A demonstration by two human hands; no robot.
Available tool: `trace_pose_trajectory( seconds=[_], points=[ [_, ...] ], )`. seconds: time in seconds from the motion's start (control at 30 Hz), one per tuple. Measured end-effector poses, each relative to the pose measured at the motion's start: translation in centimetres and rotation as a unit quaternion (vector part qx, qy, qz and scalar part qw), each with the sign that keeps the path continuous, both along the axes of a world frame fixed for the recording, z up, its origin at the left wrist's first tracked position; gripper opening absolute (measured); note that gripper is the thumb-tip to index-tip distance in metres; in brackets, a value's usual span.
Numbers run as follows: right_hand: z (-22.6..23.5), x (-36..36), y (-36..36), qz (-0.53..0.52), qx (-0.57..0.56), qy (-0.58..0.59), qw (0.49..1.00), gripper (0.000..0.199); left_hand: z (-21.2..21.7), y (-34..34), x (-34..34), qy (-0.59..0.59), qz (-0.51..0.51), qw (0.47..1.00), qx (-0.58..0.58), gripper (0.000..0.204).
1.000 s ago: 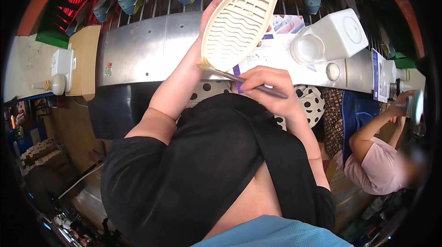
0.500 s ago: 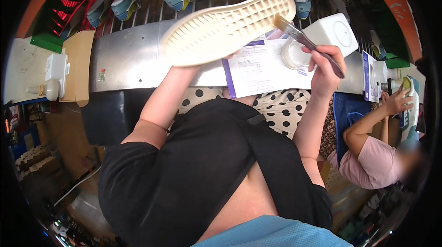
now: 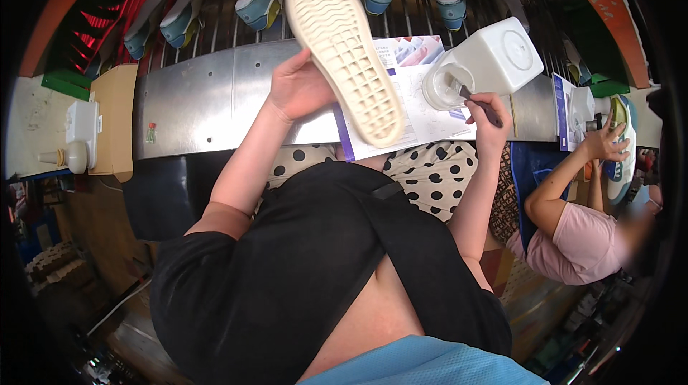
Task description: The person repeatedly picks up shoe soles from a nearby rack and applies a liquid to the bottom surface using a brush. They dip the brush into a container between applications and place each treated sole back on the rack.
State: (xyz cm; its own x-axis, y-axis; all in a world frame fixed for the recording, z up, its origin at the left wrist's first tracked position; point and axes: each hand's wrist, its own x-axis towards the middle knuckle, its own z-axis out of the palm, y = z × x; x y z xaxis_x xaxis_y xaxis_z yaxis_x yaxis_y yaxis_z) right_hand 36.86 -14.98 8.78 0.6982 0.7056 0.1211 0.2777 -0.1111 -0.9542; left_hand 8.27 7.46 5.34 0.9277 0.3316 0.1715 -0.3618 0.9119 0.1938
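A cream shoe sole is clasped tread-up in the left hand above the metal tabletop; a brush, pinched by the right hand, is dipped into the white container, apparently for loading adhesive.

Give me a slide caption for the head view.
Left hand holds up a cream shoe sole; right hand dips a brush into a white jug.

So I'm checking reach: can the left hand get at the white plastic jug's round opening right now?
Probably not: the left hand is holding the cream rubber shoe sole, and the right hand already has a brush at the white plastic jug.
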Motion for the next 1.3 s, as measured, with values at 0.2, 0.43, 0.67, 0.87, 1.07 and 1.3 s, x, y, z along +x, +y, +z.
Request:
trace_pose_trajectory(
  seconds=[0.2, 0.43, 0.67, 0.87, 1.07, 1.3],
  points=[
    [-1.5, -0.7, -2.7, -0.016, 0.161, 0.036, 0.986, 0.013, 1.0, -0.5, 2.1, 0.2, 0.0, 0.977, 0.071, 0.074],
    [-5.3, -0.4, -2.4, -0.102, 0.322, 0.658, 0.673, 0.015, 0.4, -1.9, 3.2, 0.242, -0.003, 0.968, 0.064, 0.072],
    [0.5, -4.6, 1.1, 0.186, 0.295, 0.459, 0.817, 0.009, 0.7, -1.9, 3.2, 0.221, -0.041, 0.972, 0.067, 0.073],
    [2.9, -9.3, 4.0, 0.229, 0.198, 0.228, 0.926, 0.013, 1.5, -2.8, 3.2, 0.206, -0.019, 0.977, 0.057, 0.07],
    [3.4, -8.3, 6.5, 0.138, 0.221, 0.112, 0.959, 0.011, 0.8, -3.2, 2.5, 0.154, -0.064, 0.982, 0.09, 0.076],
    [3.3, -5.9, 9.3, 0.013, 0.245, 0.016, 0.969, 0.013, -0.4, -3.7, 2.0, 0.159, -0.057, 0.977, 0.128, 0.075]
  ],
)
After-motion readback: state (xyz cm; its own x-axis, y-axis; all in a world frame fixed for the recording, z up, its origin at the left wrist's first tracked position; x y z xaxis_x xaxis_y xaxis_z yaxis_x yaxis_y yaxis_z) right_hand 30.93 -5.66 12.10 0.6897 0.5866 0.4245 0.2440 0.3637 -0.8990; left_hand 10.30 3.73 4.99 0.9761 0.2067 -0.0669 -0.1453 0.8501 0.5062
